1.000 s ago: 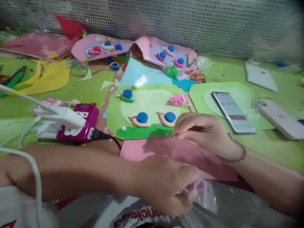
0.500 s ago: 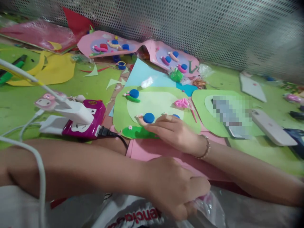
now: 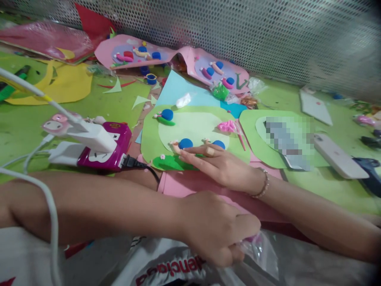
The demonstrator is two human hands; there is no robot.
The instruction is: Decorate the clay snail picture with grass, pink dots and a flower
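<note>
The left hand (image 3: 216, 226) is closed on a clear plastic bag (image 3: 268, 250) with purple-pink contents. The right hand (image 3: 224, 165) is open, its extended fingers over the lower part of a green panel (image 3: 149, 135), partly covering the two lower blue-shelled snails (image 3: 186, 143). The panel lies on the surface (image 3: 342, 192), beside a purple power block (image 3: 125, 137).

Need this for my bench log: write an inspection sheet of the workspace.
Surface: green work surface, partly covered by coloured paper.
Job's things: green card bearing blue-shelled snail figures.
Clutter: paper scraps, pale phone.
Hands: left hand grips clear plastic packet; right hand open, fingers extended over the card's lower part.
Cables: white cable; black cord plugged into purple power block.
Surroundings: perforated panel behind.
</note>
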